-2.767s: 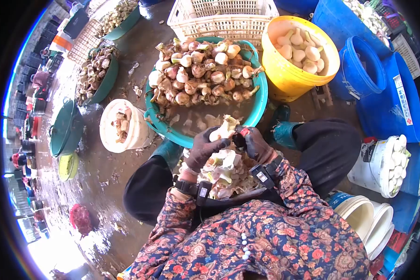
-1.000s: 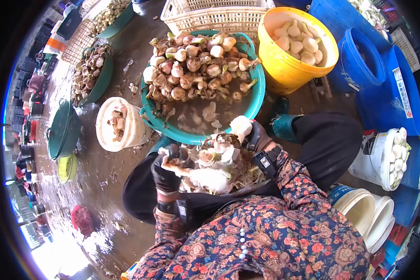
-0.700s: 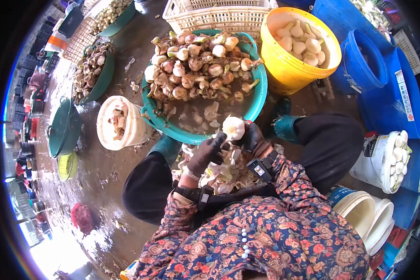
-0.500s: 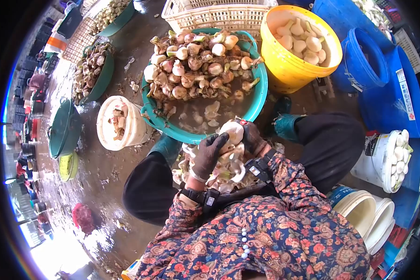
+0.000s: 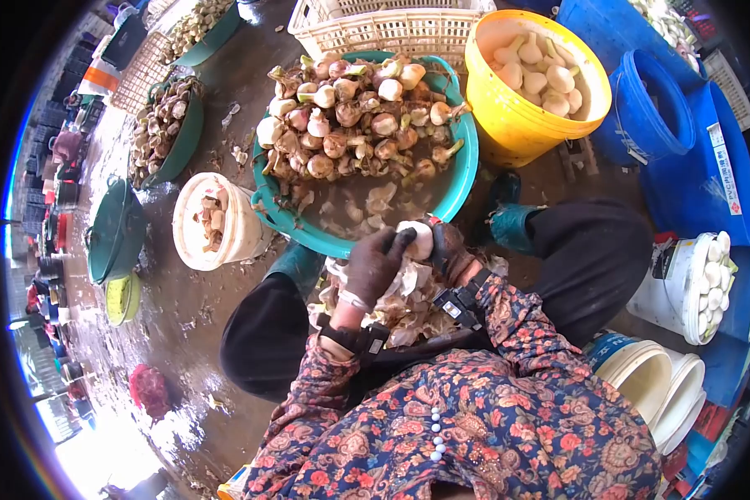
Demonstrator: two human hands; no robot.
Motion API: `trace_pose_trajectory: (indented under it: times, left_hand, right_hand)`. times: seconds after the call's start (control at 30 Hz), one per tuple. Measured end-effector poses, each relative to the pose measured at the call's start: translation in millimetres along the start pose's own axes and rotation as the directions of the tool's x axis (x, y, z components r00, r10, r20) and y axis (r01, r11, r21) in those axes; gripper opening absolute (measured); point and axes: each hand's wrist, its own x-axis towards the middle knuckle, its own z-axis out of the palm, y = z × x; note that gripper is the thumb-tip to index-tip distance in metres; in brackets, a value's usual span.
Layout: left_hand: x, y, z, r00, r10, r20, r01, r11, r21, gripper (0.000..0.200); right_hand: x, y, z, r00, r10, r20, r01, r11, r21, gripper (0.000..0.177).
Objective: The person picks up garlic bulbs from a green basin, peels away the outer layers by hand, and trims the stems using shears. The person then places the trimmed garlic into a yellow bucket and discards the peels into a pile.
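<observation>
A pale peeled garlic bulb (image 5: 417, 240) is held between my two gloved hands, just over the near rim of a teal basin (image 5: 468, 167). My right hand (image 5: 452, 250) grips it from the right. On its left side my left hand (image 5: 377, 265) has the thumb and fingers closed against the bulb. Unpeeled garlic bulbs (image 5: 333, 125) are heaped in the basin above murky water with loose skins. Below my hands, a pile of garlic skins (image 5: 408, 312) lies between my legs.
A yellow bucket (image 5: 508, 117) with peeled bulbs stands behind right, beside blue buckets (image 5: 654, 104). A white bucket (image 5: 258, 225) with scraps is left of the basin. A cream crate (image 5: 392, 35) is behind it. White buckets (image 5: 667, 287) stand at right.
My left hand has shifted slightly and turned over the bulb, its thumb now across it. The bulb has tilted and sits a little lower.
</observation>
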Motion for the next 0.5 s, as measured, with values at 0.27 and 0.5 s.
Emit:
trace_pose_trajectory:
  times: [0.27,0.5]
  left_hand:
    - [3,33,-19,0.756,0.215,0.619,-0.197,0.975,-0.098,0.027]
    - [117,-36,26,0.983,0.149,0.111,-0.177,0.93,0.321,0.045]
  right_hand:
    - [17,7,-28,0.728,0.654,-0.204,-0.334,0.599,0.728,0.022]
    - [37,-114,-64,0.91,0.357,-0.212,0.077,0.357,0.931,0.03]
